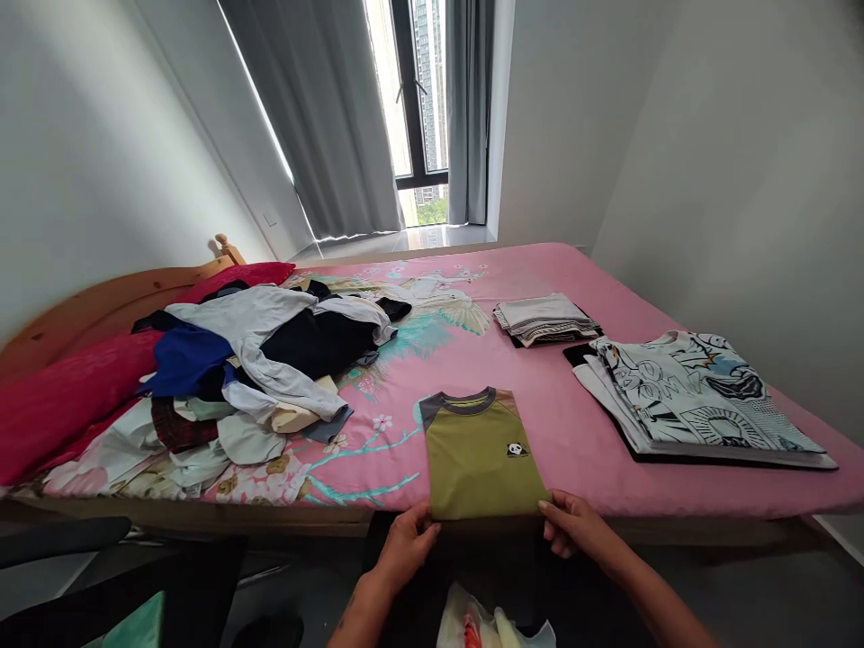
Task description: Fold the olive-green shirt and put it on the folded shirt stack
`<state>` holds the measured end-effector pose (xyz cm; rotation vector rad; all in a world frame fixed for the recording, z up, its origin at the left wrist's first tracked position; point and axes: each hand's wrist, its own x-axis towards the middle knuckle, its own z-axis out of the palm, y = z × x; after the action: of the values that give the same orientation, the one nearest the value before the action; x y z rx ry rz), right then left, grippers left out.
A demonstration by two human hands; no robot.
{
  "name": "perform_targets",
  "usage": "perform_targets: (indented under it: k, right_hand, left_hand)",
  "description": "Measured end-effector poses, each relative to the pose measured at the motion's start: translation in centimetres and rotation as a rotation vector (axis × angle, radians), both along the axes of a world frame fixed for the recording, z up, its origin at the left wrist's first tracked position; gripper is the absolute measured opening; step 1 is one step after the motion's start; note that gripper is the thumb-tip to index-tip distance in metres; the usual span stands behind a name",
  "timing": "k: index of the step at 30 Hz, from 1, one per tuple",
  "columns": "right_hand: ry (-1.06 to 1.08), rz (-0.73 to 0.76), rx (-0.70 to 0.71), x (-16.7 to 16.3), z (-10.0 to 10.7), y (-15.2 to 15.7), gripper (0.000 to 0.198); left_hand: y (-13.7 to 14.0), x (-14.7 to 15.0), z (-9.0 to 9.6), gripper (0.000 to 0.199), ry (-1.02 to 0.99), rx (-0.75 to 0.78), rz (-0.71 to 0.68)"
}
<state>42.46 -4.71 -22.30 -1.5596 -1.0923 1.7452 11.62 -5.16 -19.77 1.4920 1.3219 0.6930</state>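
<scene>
1. Head view: both hands hold the near edge of a folded olive shirt (479, 454) at the bed's front edge.
2. Left hand (405, 544) pinches the shirt's near left corner, fingers curled over the hem.
3. Right hand (573, 525) pinches the near right corner, thumb on top, fingers tucked under.
4. Between the hands, the shirt lies flat on the pink sheet (560, 414), collar pointing away, with a small panda badge toward the right hand's side.
5. Well to the left of the left hand sits a heap of clothes (256, 369); a red pillow (60, 396) lies beyond it.
6. Beyond and right of the right hand rests a stack of folded printed shirts (695, 396).
7. Farther off, ahead of the right hand, lies a smaller folded striped pile (544, 319).
8. Below the hands, near the floor, a crumpled bag (486, 625) shows.
</scene>
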Motion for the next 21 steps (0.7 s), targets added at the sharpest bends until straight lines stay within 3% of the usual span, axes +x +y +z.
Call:
perform_targets:
  k: [8, 14, 21]
  right_hand:
    - [0.031, -0.013, 0.021, 0.3, -0.9, -0.1, 0.042]
    - [0.072, -0.021, 0.037, 0.4, -1.5, -0.1, 0.045]
    - [0.08, -0.004, 0.049, 0.8, -2.0, -0.1, 0.045]
  left_hand:
    - [0.9, -1.0, 0.5, 0.005, 0.127, 0.126, -0.08]
    - [1.7, -1.1, 0.2, 0.015, 0.117, 0.019, -0.22]
    - [1.7, -1.7, -0.6, 0.005, 0.113, 0.06, -0.115]
